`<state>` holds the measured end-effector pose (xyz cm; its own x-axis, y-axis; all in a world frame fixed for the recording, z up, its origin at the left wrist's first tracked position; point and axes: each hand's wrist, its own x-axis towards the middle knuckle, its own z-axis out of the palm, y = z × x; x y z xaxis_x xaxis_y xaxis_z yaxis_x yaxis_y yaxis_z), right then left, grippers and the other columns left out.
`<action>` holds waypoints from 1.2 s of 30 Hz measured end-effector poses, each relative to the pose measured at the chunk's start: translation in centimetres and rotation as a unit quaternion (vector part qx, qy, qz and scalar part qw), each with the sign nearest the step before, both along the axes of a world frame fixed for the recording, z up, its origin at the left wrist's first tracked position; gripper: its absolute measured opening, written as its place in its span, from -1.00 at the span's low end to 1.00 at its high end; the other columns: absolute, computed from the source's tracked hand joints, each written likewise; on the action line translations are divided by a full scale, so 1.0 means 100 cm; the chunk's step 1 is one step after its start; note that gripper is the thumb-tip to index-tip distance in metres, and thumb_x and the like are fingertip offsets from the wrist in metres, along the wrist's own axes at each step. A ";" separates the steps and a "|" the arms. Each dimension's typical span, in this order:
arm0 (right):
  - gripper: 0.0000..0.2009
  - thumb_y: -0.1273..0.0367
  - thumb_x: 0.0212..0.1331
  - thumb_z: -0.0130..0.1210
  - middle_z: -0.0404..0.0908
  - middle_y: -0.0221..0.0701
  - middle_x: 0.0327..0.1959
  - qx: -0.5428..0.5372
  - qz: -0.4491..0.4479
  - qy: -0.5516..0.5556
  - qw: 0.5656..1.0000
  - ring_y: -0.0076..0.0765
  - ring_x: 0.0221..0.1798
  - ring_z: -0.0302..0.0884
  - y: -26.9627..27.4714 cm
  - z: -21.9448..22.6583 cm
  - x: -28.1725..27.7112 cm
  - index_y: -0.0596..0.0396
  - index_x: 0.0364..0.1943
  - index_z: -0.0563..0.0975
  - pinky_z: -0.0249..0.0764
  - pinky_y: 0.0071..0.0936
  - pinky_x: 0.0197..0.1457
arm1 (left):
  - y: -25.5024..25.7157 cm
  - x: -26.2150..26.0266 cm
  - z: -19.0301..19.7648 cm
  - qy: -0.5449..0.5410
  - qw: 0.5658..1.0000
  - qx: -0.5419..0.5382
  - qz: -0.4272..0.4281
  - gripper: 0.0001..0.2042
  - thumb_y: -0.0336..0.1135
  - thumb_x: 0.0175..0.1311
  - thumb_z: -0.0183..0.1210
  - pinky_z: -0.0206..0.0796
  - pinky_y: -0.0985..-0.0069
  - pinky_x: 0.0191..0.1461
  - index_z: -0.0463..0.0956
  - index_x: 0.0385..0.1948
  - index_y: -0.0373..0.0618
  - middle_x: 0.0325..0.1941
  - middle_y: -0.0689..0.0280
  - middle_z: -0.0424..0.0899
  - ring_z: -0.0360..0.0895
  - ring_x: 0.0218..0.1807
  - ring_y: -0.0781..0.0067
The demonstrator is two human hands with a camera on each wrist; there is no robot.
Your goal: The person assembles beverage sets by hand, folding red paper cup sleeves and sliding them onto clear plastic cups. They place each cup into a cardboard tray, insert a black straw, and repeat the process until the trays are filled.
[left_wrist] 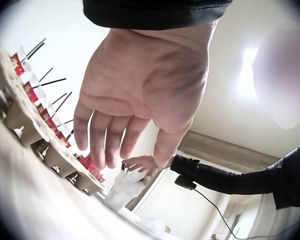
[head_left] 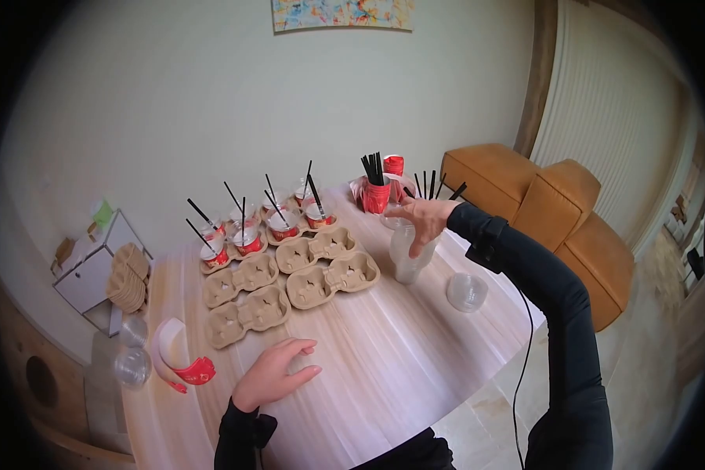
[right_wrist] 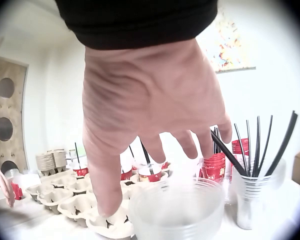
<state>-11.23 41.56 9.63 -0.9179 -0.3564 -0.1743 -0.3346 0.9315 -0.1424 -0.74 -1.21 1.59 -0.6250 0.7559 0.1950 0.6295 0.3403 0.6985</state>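
My right hand (head_left: 423, 219) reaches over a stack of clear plastic cups (head_left: 405, 265), its thumb and fingers spread about the top. In the right wrist view the fingers extend above the open rim of the stacked cups (right_wrist: 177, 205), and nothing shows pinched between them. My left hand (head_left: 278, 374) hovers over the near part of the table, its palm and slightly bent fingers bare in the left wrist view. Closest to it are the cardboard cup carriers (head_left: 251, 309). Red-and-white cups with lids and black straws (head_left: 282, 225) stand in the rear carriers.
Black straws (right_wrist: 257, 150) stand in another clear cup stack behind the right hand. Red cups (head_left: 376, 197) hold more straws. Clear round plastic pieces (head_left: 468, 292) lie at right. Red-and-white paper pieces (head_left: 192, 370), clear plastic (head_left: 133, 366) and stacked carriers (head_left: 128, 278) are at left.
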 end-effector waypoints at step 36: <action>-0.52 0.09 0.26 0.23 0.61 -0.18 0.00 -0.268 -0.107 0.132 0.948 -0.20 0.03 0.58 -0.020 -0.064 0.139 0.20 0.07 0.59 0.53 -0.33 -0.01 | 0.041 0.002 -0.017 -0.010 0.975 0.163 0.148 0.04 -0.27 -0.19 0.59 0.46 0.36 0.14 0.09 0.39 -0.34 0.04 0.12 0.60 0.61 0.03 0.29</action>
